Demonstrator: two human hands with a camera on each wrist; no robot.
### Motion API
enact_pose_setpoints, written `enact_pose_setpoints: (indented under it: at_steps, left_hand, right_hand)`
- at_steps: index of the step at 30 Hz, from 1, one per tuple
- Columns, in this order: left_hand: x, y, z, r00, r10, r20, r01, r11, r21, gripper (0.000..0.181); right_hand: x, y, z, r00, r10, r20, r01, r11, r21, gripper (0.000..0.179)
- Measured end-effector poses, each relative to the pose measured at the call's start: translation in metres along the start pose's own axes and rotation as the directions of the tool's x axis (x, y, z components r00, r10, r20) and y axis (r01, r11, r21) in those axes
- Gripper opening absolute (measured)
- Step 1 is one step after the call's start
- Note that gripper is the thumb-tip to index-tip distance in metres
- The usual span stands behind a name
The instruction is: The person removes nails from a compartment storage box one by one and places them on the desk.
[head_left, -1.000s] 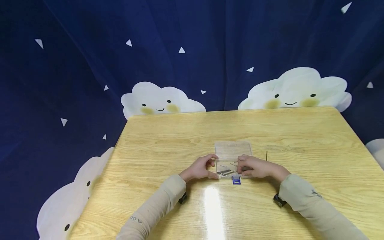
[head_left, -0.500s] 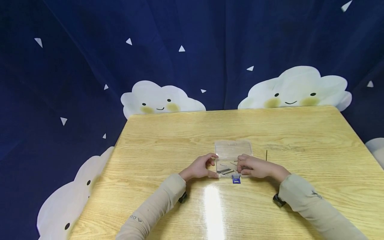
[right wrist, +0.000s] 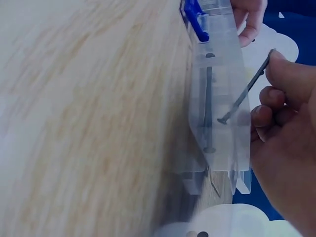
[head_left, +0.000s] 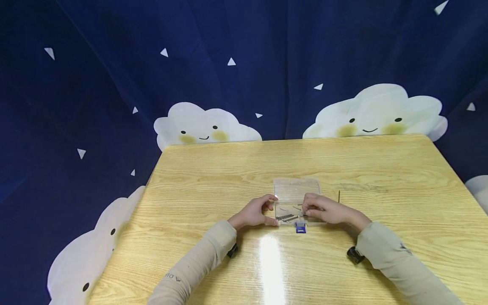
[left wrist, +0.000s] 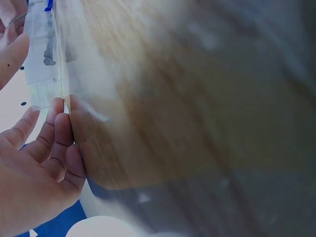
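A clear plastic box [head_left: 286, 224] lies on the table, its lid [head_left: 295, 189] folded back and a blue latch [head_left: 300, 228] at the front. Several grey nails [head_left: 286, 218] lie inside. With thumb and fingers at the corners of its left end, my left hand [head_left: 253, 212] holds the box; its fingertips meet that end in the left wrist view. My right hand [head_left: 328, 209] is over the right part of the box. In the right wrist view it pinches a nail [right wrist: 247, 88] between thumb and fingers, the flat head slanting down toward the box.
To the right of the lid, a thin brown rod [head_left: 339, 196] shows behind the right hand. The wooden table [head_left: 206, 178] ends at a dark blue curtain [head_left: 228, 93] printed with clouds. Dark wrist devices [head_left: 355, 255] sit below both sleeves.
My right hand has risen slightly and turned, its thumb now higher over the box. The left hand and the box stay where they were.
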State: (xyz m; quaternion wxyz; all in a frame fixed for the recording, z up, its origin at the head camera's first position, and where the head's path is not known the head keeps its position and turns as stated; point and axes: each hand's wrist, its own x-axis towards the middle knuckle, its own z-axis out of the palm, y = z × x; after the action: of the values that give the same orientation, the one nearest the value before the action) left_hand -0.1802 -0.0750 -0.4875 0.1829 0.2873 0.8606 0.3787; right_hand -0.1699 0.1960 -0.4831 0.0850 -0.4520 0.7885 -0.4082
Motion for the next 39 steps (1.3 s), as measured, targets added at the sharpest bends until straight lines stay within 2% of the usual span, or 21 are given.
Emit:
enact_pose_setpoints:
  at_steps: [9,14,21,27,35,39]
  left_hand:
    - [0.000,-0.002,0.000,1.000,-0.007,0.001,0.007,1.000,0.008,0.064]
    - [0.001,-0.002,0.001,1.000,-0.007,0.000,0.007,1.000,0.009,0.064]
    - [0.002,-0.002,0.001,1.000,-0.015,0.001,0.015,1.000,0.015,0.065]
    - [0.001,-0.001,0.000,1.000,-0.020,0.006,0.020,1.000,0.009,0.065]
    - [0.000,0.000,-0.001,1.000,-0.010,0.009,0.010,1.000,0.004,0.064]
    - [0.000,0.000,-0.001,1.000,-0.010,0.012,0.010,1.000,0.005,0.064]
  right_hand:
    - [0.000,-0.002,-0.006,0.997,0.032,-0.072,-0.023,0.992,0.125,0.016]
    - [-0.001,-0.005,-0.012,0.994,0.034,-0.102,-0.018,0.987,0.157,0.013]
    - [-0.006,-0.006,-0.021,0.991,0.015,-0.135,0.006,0.988,0.156,0.014]
    - [-0.010,-0.007,-0.030,0.987,0.039,-0.158,-0.015,0.988,0.155,0.021]
    - [-0.018,-0.005,-0.037,0.977,0.070,-0.203,-0.032,0.982,0.185,0.010]
    - [-0.024,-0.003,-0.040,0.968,0.105,-0.228,-0.067,0.984,0.168,0.009]
